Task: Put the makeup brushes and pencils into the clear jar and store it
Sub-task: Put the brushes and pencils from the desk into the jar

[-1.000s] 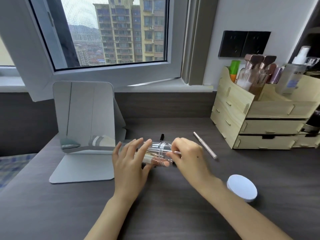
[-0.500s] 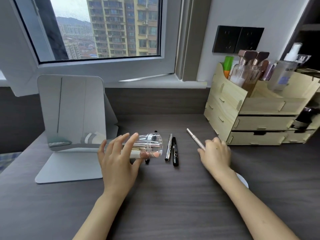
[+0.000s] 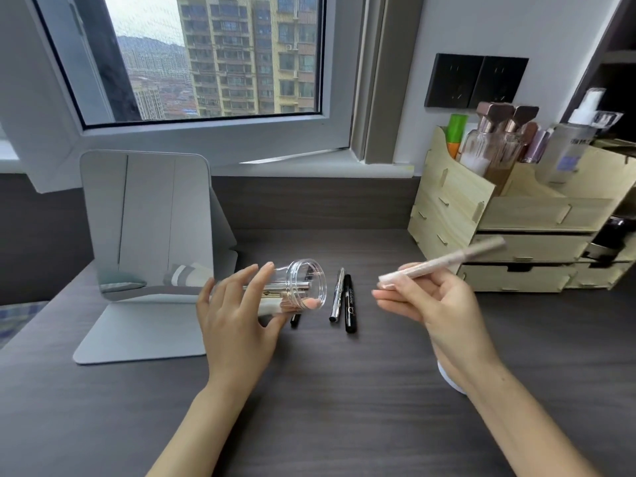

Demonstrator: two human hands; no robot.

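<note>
My left hand (image 3: pixel 237 318) grips the clear jar (image 3: pixel 303 284), which is tipped on its side with its mouth facing right; a brush or two lie inside it. My right hand (image 3: pixel 437 304) holds a pale pink pencil (image 3: pixel 444 261) above the desk, its near end pointing toward the jar's mouth. A silver pencil (image 3: pixel 336 295) and a black pen (image 3: pixel 350 303) lie side by side on the desk just right of the jar. Another black tip (image 3: pixel 295 320) peeks out below the jar.
A standing mirror (image 3: pixel 148 222) is at the left. A wooden drawer organizer (image 3: pixel 488 218) with bottles on top stands at the right rear. The white jar lid (image 3: pixel 447 380) lies under my right wrist, mostly hidden. The dark desk (image 3: pixel 344 407) spreads in front.
My right hand left the jar, reached right to the pale pencil on the desk, picked it up and now carries it back toward the jar. The left hand kept holding the jar.
</note>
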